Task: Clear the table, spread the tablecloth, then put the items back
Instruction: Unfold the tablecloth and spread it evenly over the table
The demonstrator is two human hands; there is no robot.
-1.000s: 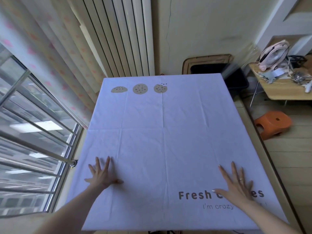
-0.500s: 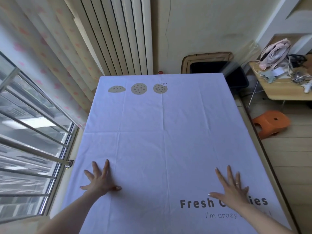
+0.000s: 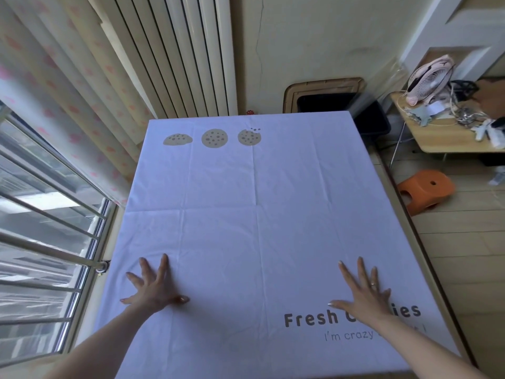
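Beside the barred window (image 3: 41, 242), the wooden counter (image 3: 455, 328) lies under a pale lilac cookie-printed tablecloth (image 3: 246, 214), the left hand (image 3: 153, 289) and right hand (image 3: 363, 294) pressing flat and spread, gripping nothing, on its near end, probably smoothing creases before items need fetching back

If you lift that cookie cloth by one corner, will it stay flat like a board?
Probably not. The tablecloth shows fold creases and small wrinkles near the left hand, so it likely flops and drapes. It looks thin, so probably light. Pushed by the flat right hand, it might bunch or slide.
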